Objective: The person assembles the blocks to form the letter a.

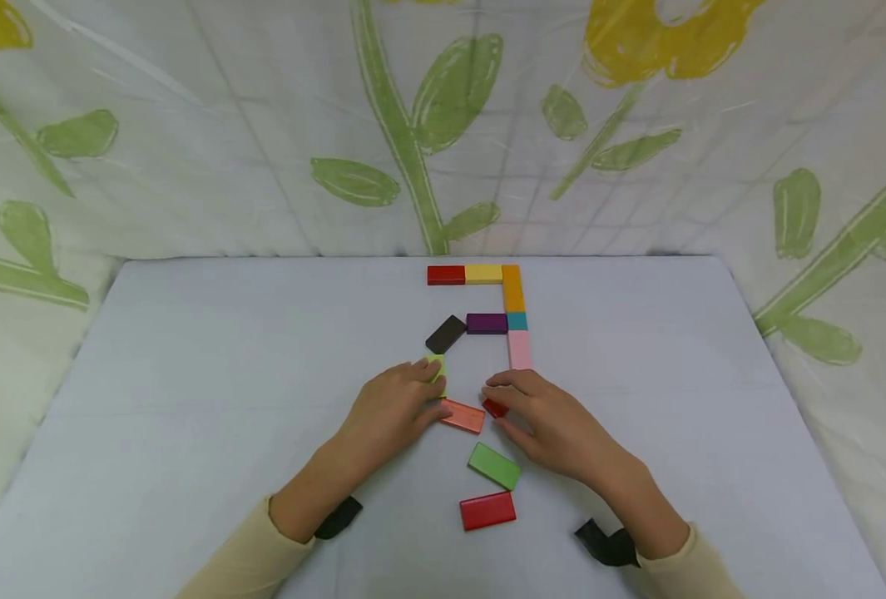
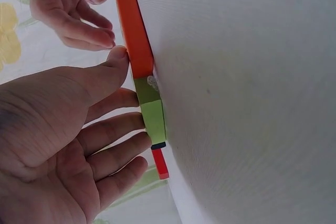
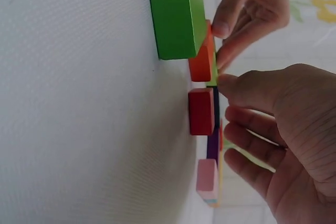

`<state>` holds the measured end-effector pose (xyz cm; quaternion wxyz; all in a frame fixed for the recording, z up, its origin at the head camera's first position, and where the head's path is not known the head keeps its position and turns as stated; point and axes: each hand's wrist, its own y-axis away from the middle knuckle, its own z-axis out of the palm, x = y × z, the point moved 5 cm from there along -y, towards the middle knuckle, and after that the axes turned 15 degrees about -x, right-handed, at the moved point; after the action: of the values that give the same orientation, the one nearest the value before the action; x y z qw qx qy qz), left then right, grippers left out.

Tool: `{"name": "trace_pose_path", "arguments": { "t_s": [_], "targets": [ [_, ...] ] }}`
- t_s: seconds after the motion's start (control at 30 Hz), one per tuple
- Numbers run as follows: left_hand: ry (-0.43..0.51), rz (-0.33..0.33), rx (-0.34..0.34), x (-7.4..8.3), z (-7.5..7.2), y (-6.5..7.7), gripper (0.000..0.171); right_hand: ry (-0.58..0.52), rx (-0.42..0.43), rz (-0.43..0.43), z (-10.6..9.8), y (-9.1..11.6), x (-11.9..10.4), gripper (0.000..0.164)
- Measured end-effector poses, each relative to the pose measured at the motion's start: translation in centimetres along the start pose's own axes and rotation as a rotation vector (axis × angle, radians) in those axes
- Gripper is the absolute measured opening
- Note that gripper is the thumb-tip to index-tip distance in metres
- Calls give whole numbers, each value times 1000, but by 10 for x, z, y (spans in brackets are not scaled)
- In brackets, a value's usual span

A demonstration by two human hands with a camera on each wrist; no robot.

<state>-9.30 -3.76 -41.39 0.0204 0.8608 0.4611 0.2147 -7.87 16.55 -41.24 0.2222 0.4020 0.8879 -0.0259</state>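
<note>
My left hand (image 1: pixel 393 401) lies over a lime-green block (image 1: pixel 438 376), its fingertips touching it and the thumb at the end of a coral-orange block (image 1: pixel 462 417). In the left wrist view its fingers are loosely bent beside the green and orange blocks, not wrapped round them. My right hand (image 1: pixel 555 420) hovers around a small red block (image 1: pixel 495 408), partly hidden under the fingers. The right wrist view shows that red block (image 3: pixel 201 112) on the table, with thumb and fingers spread beside it. Just above the right fingers lies a pink block (image 1: pixel 519 349).
Beyond the hands, red (image 1: pixel 446 275), yellow (image 1: pixel 483 274), orange (image 1: pixel 513 289), teal (image 1: pixel 517 321), purple (image 1: pixel 487 324) and black (image 1: pixel 446 334) blocks form a line. Nearer lie a green block (image 1: pixel 494 466) and a larger red block (image 1: pixel 487 511). A flowered curtain (image 1: pixel 263 125) hangs behind the white table (image 1: pixel 188 374).
</note>
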Motion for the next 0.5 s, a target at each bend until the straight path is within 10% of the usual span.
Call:
{"name": "trace_pose_path", "arguments": {
  "t_s": [0.5],
  "targets": [
    [0, -12, -9, 0, 0, 0, 40, 31, -8, -15, 4, -2, 3, 37]
  ]
}}
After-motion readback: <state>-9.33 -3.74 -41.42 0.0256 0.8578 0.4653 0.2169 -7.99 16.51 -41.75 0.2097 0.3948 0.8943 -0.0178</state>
